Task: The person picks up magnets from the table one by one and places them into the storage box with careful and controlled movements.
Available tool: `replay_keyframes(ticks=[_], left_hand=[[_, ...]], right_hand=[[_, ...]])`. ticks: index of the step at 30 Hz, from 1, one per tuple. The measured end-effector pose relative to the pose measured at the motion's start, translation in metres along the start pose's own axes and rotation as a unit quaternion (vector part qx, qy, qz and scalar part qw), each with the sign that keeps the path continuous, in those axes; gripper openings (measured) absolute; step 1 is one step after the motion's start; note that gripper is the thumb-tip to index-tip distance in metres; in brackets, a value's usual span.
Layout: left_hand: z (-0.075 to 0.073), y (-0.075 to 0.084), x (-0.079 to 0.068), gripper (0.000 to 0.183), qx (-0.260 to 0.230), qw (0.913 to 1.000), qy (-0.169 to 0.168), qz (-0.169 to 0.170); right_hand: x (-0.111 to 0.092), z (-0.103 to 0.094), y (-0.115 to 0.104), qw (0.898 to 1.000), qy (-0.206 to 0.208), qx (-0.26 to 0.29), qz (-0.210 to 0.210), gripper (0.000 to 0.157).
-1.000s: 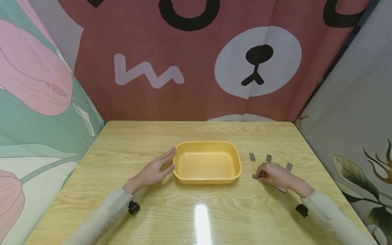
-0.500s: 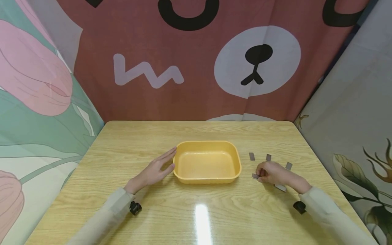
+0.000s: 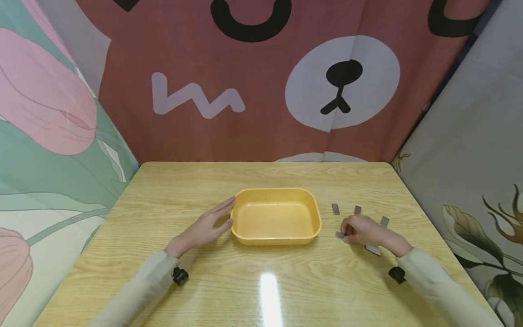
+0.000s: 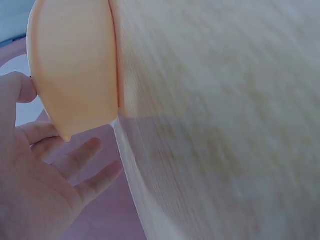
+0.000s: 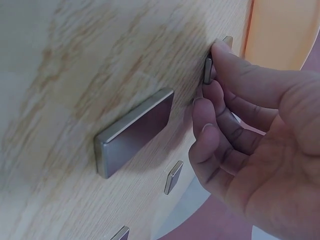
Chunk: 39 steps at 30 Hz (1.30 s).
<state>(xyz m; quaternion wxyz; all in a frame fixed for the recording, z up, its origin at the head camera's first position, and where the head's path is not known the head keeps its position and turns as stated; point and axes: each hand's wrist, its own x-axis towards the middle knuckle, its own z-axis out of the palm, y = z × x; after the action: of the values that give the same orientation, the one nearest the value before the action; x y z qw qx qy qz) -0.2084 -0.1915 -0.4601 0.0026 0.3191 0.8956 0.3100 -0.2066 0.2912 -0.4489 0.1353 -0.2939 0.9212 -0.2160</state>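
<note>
My left hand point(image 3: 200, 234) rests against the left end of a yellow plastic tray point(image 3: 275, 240). Its fingers lie fairly straight along the rim, and in the left wrist view the thumb touches the edge of the tray point(image 4: 75, 60). To the right of the tray, my right hand point(image 3: 365, 231) pinches a small flat silver metal block point(image 3: 339, 235) between thumb and fingertips, low over the table. The thumb hides part of that block in the right wrist view. A larger rectangular metal block point(image 5: 137, 132) lies beside the hand, partly under it in the head view point(image 3: 373, 250).
More small metal blocks lie around the right hand: one left point(image 3: 335, 209), one behind it point(image 3: 357, 210) and one to the right point(image 3: 384, 221). The wooden table point(image 3: 184, 181) backs onto a brown bear-print cloth point(image 3: 253, 136). Printed cloths hang at both sides.
Both hands keep almost the same places. The right hand stays pinching the small metal block, with only a very slight shift of its wrist to the left.
</note>
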Motion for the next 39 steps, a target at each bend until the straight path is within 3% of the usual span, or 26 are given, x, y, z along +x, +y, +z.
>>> replay_keyframes(ticks=[15, 24, 31, 39], left_hand=[[0.0041, 0.0022, 0.003, 0.056, 0.005, 0.9992, 0.028, 0.029], [0.0061, 0.0016, 0.0033, 0.056, 0.0, 0.9988, 0.04, 0.027], [0.006, 0.0023, 0.0041, 0.056, -0.012, 0.9995, 0.028, 0.005], [0.0071, 0.0035, 0.0042, 0.056, -0.012, 0.999, 0.041, 0.016]], right_hand=[[-0.0006, 0.0011, -0.0024, 0.999, 0.019, 0.027, 0.032, 0.016], [0.0, 0.0022, -0.0011, 0.996, 0.029, 0.045, 0.067, 0.017], [-0.0009, 0.0019, -0.0018, 0.995, 0.041, 0.052, 0.076, 0.017], [-0.0031, 0.0001, -0.0049, 0.993, 0.042, 0.064, 0.089, 0.018]])
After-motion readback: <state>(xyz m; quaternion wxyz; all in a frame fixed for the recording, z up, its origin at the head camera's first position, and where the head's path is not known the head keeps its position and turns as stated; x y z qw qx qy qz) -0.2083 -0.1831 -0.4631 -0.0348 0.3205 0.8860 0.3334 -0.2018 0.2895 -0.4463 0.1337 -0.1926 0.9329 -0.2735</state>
